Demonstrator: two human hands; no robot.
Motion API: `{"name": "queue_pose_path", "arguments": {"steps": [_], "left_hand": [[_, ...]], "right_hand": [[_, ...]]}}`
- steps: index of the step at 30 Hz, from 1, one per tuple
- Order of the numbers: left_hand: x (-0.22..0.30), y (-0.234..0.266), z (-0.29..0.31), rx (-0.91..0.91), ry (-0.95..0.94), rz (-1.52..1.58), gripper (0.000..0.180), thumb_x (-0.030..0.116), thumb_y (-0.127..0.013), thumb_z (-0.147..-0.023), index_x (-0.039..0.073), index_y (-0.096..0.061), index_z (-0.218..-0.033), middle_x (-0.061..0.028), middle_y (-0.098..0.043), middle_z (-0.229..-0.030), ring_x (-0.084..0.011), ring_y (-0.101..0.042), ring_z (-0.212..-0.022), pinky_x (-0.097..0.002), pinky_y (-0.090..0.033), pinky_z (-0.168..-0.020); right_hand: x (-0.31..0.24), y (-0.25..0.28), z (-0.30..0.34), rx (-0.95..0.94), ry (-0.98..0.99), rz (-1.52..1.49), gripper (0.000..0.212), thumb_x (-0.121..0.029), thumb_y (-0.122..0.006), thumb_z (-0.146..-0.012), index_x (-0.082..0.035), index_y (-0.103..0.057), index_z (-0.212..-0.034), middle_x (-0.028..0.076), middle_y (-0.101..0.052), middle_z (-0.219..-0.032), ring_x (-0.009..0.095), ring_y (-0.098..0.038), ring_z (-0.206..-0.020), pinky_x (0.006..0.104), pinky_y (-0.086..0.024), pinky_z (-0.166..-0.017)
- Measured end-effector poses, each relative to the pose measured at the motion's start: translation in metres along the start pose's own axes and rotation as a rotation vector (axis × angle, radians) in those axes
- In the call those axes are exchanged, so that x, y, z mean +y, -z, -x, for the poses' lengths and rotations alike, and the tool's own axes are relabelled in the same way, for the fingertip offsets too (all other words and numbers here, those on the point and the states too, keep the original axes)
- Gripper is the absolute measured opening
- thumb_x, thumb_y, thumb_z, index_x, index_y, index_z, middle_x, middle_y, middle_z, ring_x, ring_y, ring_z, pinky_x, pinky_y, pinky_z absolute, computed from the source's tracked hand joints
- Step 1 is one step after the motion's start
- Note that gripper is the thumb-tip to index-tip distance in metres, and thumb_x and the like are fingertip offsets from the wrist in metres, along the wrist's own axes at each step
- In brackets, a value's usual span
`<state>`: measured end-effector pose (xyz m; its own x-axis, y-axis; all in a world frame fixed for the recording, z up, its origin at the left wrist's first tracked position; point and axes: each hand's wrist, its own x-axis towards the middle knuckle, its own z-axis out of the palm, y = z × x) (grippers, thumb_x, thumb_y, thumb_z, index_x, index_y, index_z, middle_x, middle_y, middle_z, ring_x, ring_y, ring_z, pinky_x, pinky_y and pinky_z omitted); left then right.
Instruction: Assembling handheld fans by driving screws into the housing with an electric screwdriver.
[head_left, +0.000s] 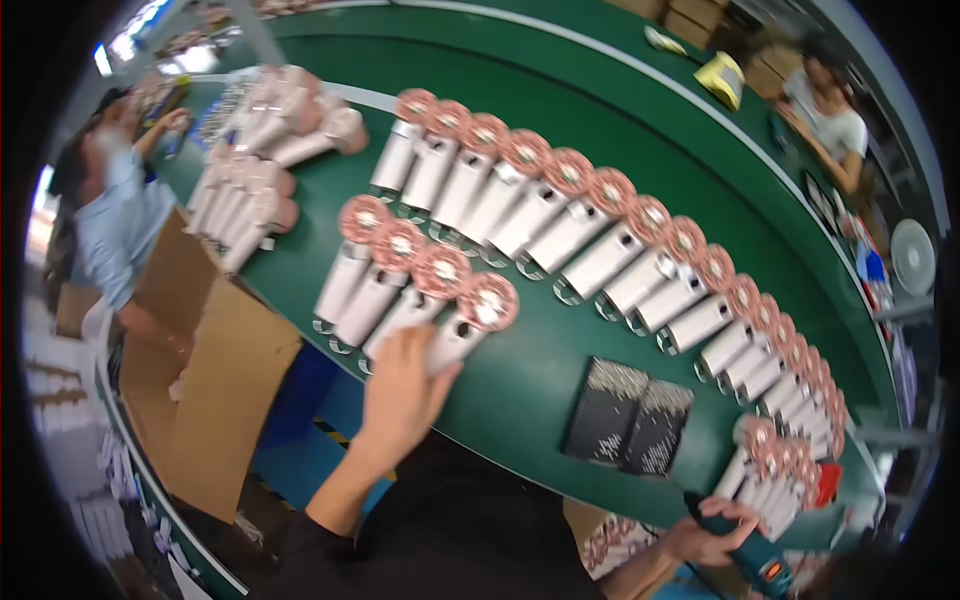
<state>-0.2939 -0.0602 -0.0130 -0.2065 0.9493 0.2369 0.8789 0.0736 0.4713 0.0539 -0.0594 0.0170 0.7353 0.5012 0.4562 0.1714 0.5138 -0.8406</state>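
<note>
A green bench (530, 410) sweeps across the middle, with an open cardboard box (235, 375) toward 8 o'clock and a long row of pink-headed fans (600, 270) curving from 11 round to 4 o'clock. Black screw trays (605, 410) lie toward 4, while between 4 and 5 the right hand (715, 537) is wrapped round a dark teal power screwdriver (768, 565); just left of centre, the left hand (398, 395) grasps the handle of a pale fan (455, 340), rightmost of four
</note>
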Motion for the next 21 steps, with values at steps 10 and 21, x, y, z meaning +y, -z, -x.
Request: {"name": "queue_pose_path", "arguments": {"steps": [10,21], "left_hand": [[0.022,-0.018,0.008,-0.211,0.121,0.121,0.047,0.017,-0.073,-0.079,-0.003,-0.047,-0.112,-0.0193,-0.055,-0.091,-0.0365,-0.057,-0.084,-0.0418,-0.046,-0.069],[0.050,-0.028,0.018,-0.458,0.249,0.300,0.051,0.031,-0.075,-0.079,0.000,-0.043,-0.105,-0.0176,-0.065,-0.073,-0.0350,-0.066,-0.062,-0.0408,-0.051,-0.054]], "right_hand": [[-0.005,-0.068,0.026,-0.289,-0.120,-0.201,0.018,-0.017,-0.044,-0.094,-0.007,-0.035,-0.105,0.011,-0.046,-0.065,0.021,-0.046,-0.036,0.0328,-0.045,-0.033],[0.017,-0.069,0.041,-0.401,-0.223,-0.130,0.027,-0.016,-0.054,-0.087,-0.008,-0.034,-0.104,0.013,-0.049,-0.066,0.021,-0.048,-0.038,0.0341,-0.047,-0.036]]}}
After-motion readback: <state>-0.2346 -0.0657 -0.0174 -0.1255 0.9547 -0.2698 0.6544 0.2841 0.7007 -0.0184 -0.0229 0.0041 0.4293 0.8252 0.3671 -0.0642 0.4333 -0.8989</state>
